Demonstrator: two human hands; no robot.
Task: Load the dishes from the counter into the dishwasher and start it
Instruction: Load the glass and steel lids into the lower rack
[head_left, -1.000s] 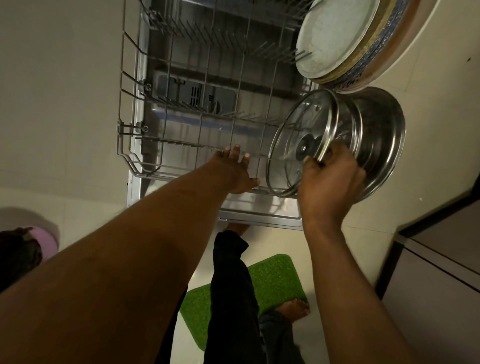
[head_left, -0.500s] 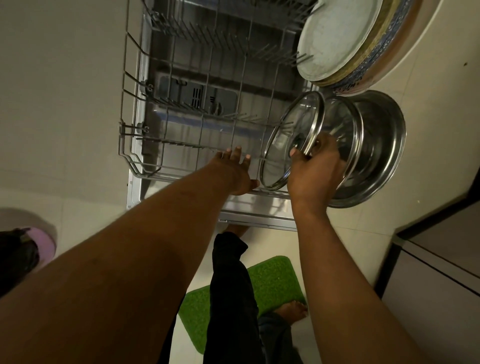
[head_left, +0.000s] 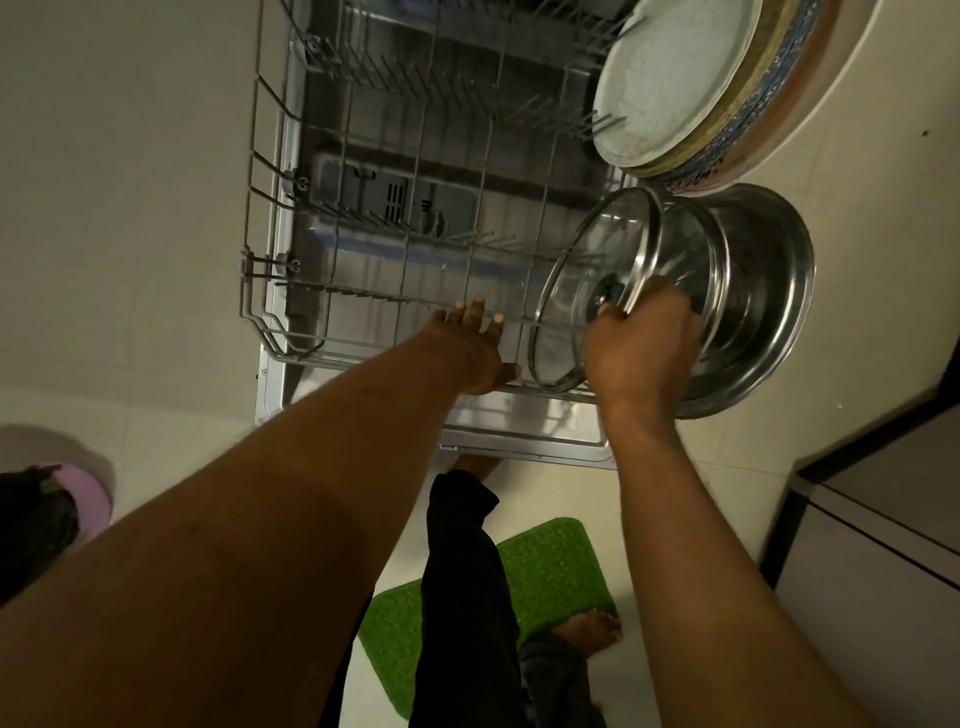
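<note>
At the front right corner of the pulled-out lower rack (head_left: 363, 296), the right hand (head_left: 641, 351) grips the rim of a glass lid (head_left: 576, 280), which stands on its edge, a little tilted, just in front of a steel pot (head_left: 758, 301) lying on its side. The left hand (head_left: 475, 348) rests with straight fingers on the front wire of the rack (it holds nothing). Further back on the right, several plates (head_left: 675, 78) stand upright together, and a green mat (head_left: 561, 577) lies on the floor.

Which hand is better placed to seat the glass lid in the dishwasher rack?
Right. The right hand grips the glass lid by its rim, on edge in the rack, front right; the left hand rests flat on its front rail.
</note>
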